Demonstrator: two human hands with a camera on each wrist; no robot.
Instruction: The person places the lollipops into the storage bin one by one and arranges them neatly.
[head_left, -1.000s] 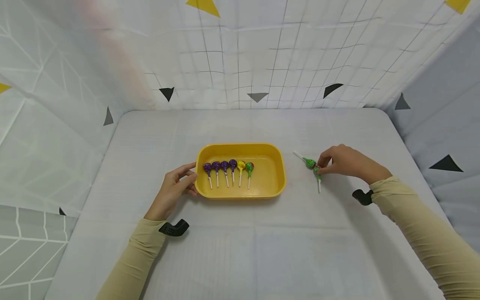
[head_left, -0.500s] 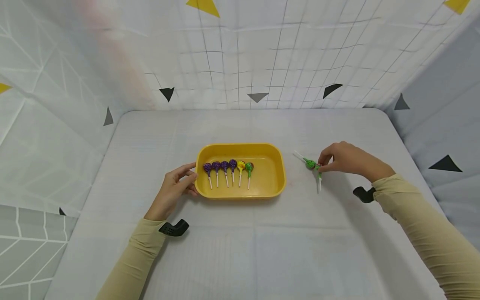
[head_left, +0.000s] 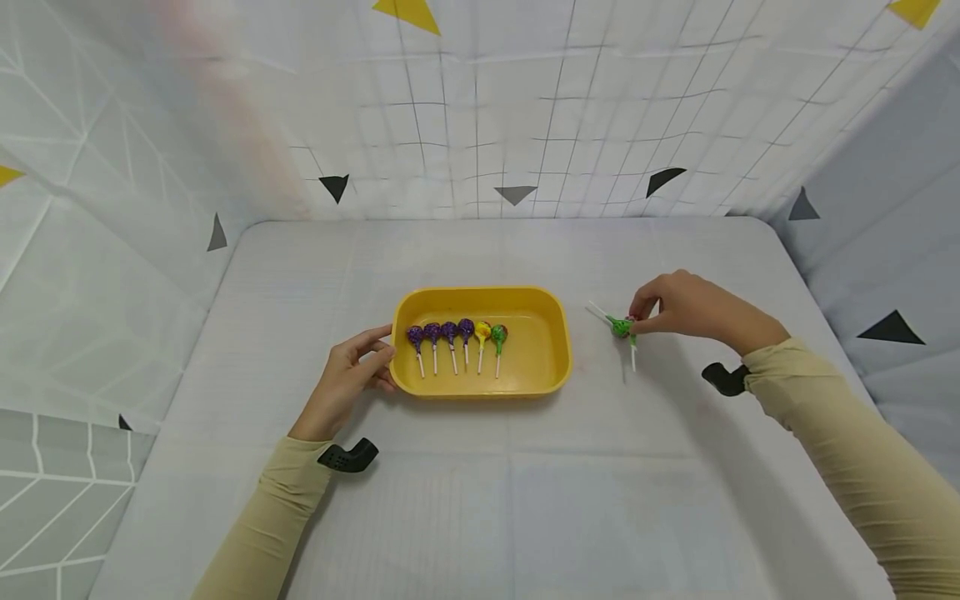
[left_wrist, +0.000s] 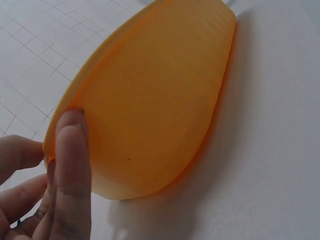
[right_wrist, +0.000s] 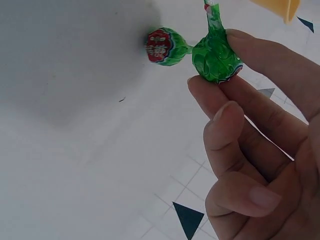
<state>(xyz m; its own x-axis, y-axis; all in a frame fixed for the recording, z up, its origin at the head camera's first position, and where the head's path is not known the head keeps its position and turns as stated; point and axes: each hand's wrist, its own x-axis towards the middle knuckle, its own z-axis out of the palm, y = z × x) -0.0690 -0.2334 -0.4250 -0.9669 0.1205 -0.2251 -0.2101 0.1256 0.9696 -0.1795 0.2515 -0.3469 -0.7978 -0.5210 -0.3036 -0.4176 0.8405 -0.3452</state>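
Note:
At the left end of a yellow tray (head_left: 536, 354), my left hand (head_left: 341, 383) grips the rim; the left wrist view has its fingers at the tray wall (left_wrist: 150, 110). Inside, several lollipops lie in a row with their sticks toward me: purple ones (head_left: 449, 331) on the left, then a yellow lollipop (head_left: 482, 335) and a green lollipop (head_left: 498, 334). Right of the tray, my right hand (head_left: 693, 312) pinches the head of another green lollipop (right_wrist: 216, 62), its stick hanging down. Close by on the table, one more green lollipop (right_wrist: 165, 46) lies, its stick pointing up-left.
A white cloth covers the table (head_left: 450, 517). Behind it rises a white sheet (head_left: 495, 108) with a grid and black and yellow triangles. Dark devices sit at both wrists, such as the left wrist device (head_left: 348, 457).
My right hand has lifted the pinched green lollipop off the table and shifted slightly up and left, so it overlaps the lying green lollipop. My left hand and the tray have stayed put.

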